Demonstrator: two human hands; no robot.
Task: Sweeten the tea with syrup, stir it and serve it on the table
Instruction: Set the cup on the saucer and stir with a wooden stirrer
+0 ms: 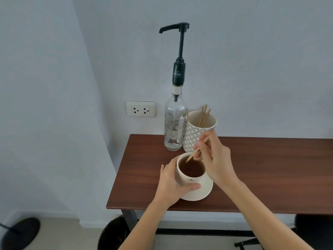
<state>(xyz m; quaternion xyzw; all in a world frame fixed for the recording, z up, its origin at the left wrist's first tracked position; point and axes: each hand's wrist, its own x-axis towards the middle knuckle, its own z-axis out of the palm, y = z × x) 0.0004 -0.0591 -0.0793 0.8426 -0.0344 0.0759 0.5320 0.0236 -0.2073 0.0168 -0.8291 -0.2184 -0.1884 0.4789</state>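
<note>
A white cup filled with brown tea stands near the left front of the dark wooden table. My left hand wraps around the cup's left side. My right hand pinches a thin wooden stir stick whose lower end dips into the tea at the far left of the cup. Behind the cup stands a clear glass syrup bottle with a tall black pump, its spout pointing left.
A patterned paper cup holding several wooden stir sticks stands right of the bottle, against the wall. A wall socket sits left of the bottle. A dark bin is under the table's left end.
</note>
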